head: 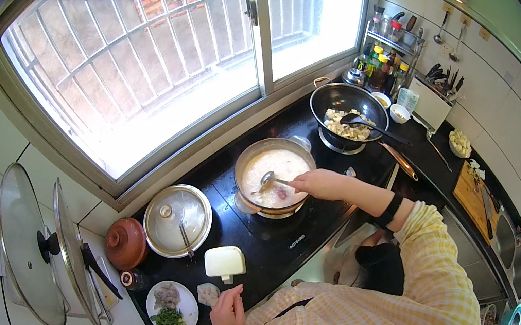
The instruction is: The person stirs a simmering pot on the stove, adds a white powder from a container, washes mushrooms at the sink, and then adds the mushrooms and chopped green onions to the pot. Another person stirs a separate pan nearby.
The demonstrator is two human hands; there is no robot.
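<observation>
My right hand (322,184) grips the handle of a metal ladle (268,177), whose bowl dips into a pot (237,179) on the stove. Pale, frothy liquid (268,163) fills much of this pot, and a reddish lump shows near the ladle. At the counter's front edge, my left hand (227,310) hangs loosely and appears to hold nothing. Close to its fingers lies a crumpled whitish cloth (208,294). Beyond that stands a white lidded box (224,261). Left of the hand, a white plate (190,303) carries chopped greens (169,322) and greyish raw pieces, perhaps shrimp (167,297).
A black wok (320,103) with pale chunks and a black spatula (362,122) stands back right. A glass lid (172,223) with chopsticks and a brown clay pot (125,243) sit left. Farther right are a cutting board (471,199) with a knife and a sink (506,240).
</observation>
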